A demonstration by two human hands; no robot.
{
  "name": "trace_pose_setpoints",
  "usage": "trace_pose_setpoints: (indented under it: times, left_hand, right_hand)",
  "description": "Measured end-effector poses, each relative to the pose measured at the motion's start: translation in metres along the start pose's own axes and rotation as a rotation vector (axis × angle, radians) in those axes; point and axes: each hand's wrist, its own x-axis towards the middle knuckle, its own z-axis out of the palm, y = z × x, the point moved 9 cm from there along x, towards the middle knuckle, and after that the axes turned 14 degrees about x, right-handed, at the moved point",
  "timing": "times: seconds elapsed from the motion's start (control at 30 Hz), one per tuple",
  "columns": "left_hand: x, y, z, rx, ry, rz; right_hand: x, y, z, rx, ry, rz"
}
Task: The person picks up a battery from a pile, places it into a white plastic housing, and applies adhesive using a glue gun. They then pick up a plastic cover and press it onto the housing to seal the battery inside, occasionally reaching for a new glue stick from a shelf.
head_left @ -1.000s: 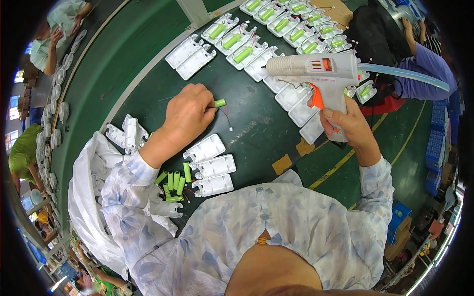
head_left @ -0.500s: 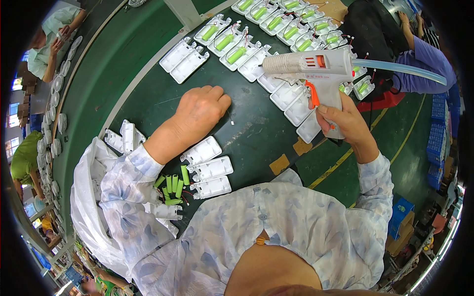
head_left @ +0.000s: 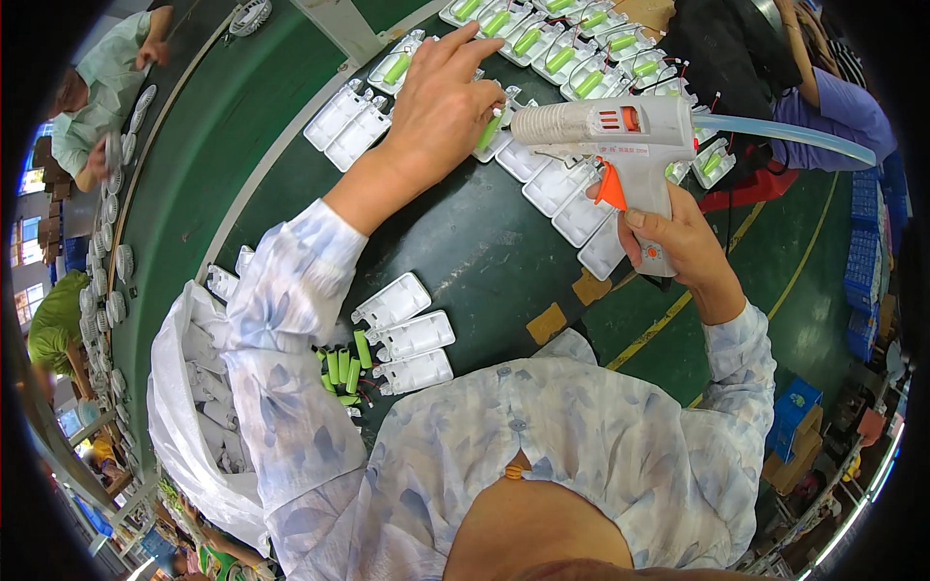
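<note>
My right hand (head_left: 678,237) grips the handle of a white hot glue gun (head_left: 635,131) with an orange trigger; a translucent glue stick sticks out of its back. The nozzle end points left, toward my other hand. My left hand (head_left: 436,111) reaches over the rows of white plastic housings, thumb and a finger at a green cylindrical battery (head_left: 488,133) in one of them. Its other fingers stretch away from me and cover part of that row. White housings without batteries (head_left: 555,184) continue the row beneath the gun. Another white pair (head_left: 347,126) lies left of my hand.
Loose green batteries (head_left: 344,368) lie near my left forearm beside three white housings (head_left: 412,334). A white bag (head_left: 179,387) of parts stands at the left. Filled housings (head_left: 562,60) cover the far table. People sit across the belt and at the far right.
My left hand has moved away from me, from the bare tabletop to the housing row, and its fingers have spread from a fist. The glue gun has hardly moved.
</note>
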Motion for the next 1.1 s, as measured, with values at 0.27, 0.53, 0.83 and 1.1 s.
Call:
trace_pose_setpoints:
  times: [0.27, 0.53, 0.83, 1.1]
  left_hand:
    - [0.002, 0.008, 0.032, 0.113, -0.109, 0.05]
    - [-0.002, 0.0, 0.011, 0.124, -0.09, 0.001]
    - [-0.062, -0.011, -0.07, 0.005, -0.197, -0.102]
    - [-0.163, 0.012, -0.109, -0.272, -0.529, -0.385]
  right_hand:
    - [-0.004, 0.002, -0.006, 0.003, 0.035, 0.022]
    - [-0.002, 0.0, -0.003, 0.008, 0.031, 0.011]
    - [0.01, 0.001, -0.007, 0.052, 0.011, -0.026]
    - [0.001, 0.002, -0.005, 0.063, 0.01, -0.011]
